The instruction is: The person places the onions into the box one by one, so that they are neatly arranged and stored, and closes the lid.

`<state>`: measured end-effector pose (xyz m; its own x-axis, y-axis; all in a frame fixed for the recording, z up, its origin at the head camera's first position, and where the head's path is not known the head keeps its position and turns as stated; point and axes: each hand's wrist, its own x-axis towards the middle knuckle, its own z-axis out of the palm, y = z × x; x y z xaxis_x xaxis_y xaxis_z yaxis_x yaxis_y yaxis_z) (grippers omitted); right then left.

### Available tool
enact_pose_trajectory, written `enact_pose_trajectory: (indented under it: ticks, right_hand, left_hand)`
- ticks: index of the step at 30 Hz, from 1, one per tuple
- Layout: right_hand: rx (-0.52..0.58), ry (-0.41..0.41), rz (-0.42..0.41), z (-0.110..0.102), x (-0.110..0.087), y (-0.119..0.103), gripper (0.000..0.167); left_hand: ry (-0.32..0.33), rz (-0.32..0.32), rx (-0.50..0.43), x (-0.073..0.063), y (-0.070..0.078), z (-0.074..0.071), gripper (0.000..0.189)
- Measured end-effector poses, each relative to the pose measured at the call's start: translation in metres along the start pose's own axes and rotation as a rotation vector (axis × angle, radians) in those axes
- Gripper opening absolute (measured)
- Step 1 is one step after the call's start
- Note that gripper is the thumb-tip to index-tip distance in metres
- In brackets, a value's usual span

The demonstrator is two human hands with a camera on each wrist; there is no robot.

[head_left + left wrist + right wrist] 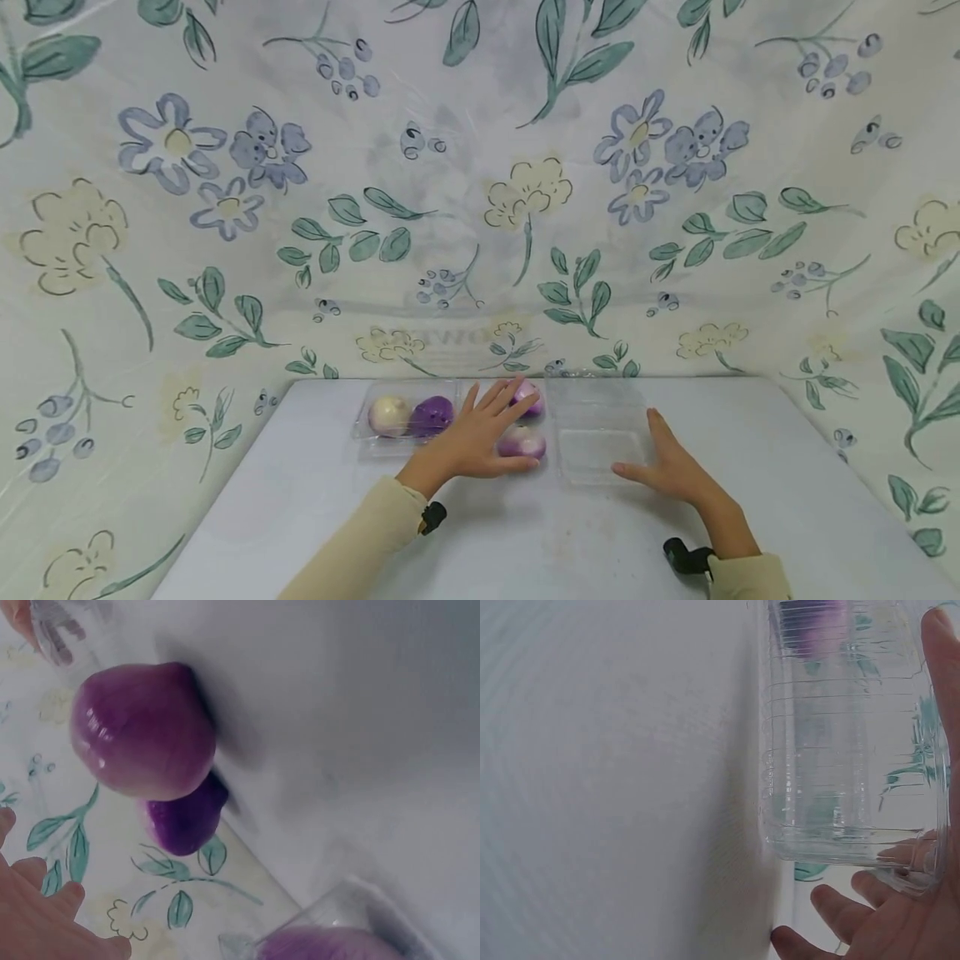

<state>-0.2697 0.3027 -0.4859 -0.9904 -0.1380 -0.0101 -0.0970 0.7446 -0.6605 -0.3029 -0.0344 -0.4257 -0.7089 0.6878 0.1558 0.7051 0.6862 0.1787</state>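
Left hand (468,443): fingers spread wide, holding nothing.
Near onion (521,442): beside its thumb.
Far onion (186,821): past the near one, by its fingers.
Right hand (675,468): thumb and fingers parted, gripping nothing, around the clear container (592,454)'s right end; contact unclear.
Filled box (411,392): left of the left hand.
Handling: probably steady the light plastic lightly; cup each onion low, from above.

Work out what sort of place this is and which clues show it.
Most likely a small staged recording space: a flower-print sheet hangs behind and beside a plain white table, and the person wears a small black device on each wrist, probably a camera.
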Motion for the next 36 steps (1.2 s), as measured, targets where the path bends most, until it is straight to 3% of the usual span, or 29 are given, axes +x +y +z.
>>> enact_pose_trajectory:
  ticks: [3, 9, 13, 26, 36]
  right_hand:
    - [-0.002, 0.005, -0.008, -0.002, 0.0, 0.0, 0.125]
    - [0.017, -0.009, -0.007, -0.004, 0.0, 0.0, 0.124]
    - [0.045, -0.015, -0.008, -0.002, 0.001, -0.001, 0.125]
    - [0.042, -0.011, -0.009, 0.0, -0.002, -0.002, 0.124]
    - [0.058, -0.001, 0.001, -0.001, -0.001, 0.001, 0.124]
  left_hand:
    - [0.005, 0.016, -0.073, 0.002, -0.001, 0.006, 0.088]
    - [0.01, 0.036, -0.317, 0.004, -0.003, 0.016, 0.084]
    - [0.018, 0.033, -0.384, 0.006, -0.007, 0.02, 0.083]
    - [0.043, -0.045, -0.478, 0.017, -0.009, 0.033, 0.071]
    - [0.028, -0.021, -0.487, 0.032, -0.01, 0.045, 0.05]
